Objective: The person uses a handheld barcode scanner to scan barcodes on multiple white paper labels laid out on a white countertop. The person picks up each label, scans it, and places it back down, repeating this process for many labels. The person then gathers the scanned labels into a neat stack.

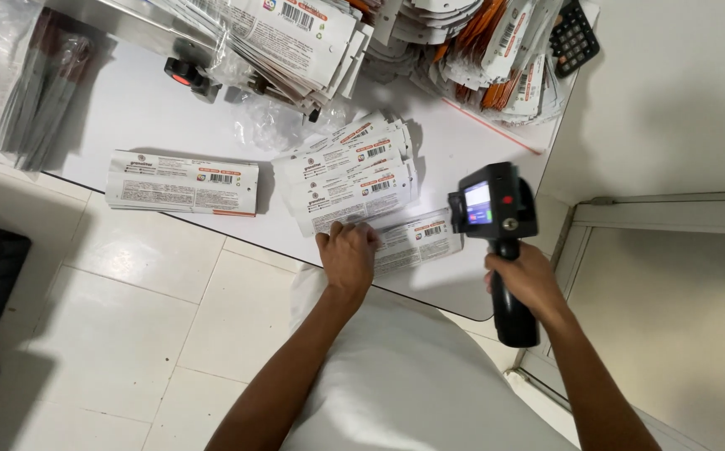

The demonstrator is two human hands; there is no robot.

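Packets and printer at the table edge

Packets lay in flat white groups across the white table (128,108). One lone stack (182,183) sat at the left, well apart from a fanned pile (354,171) of several overlapping white packets with orange and dark label marks. The left hand (347,255) pressed flat, fingers spread, on a single packet (416,240) at the table's near edge. Just right, the right hand (527,278) was wrapped tight around the grip of one black handheld printer (496,209), its small screen lit. A black calculator (573,35) lay far right.
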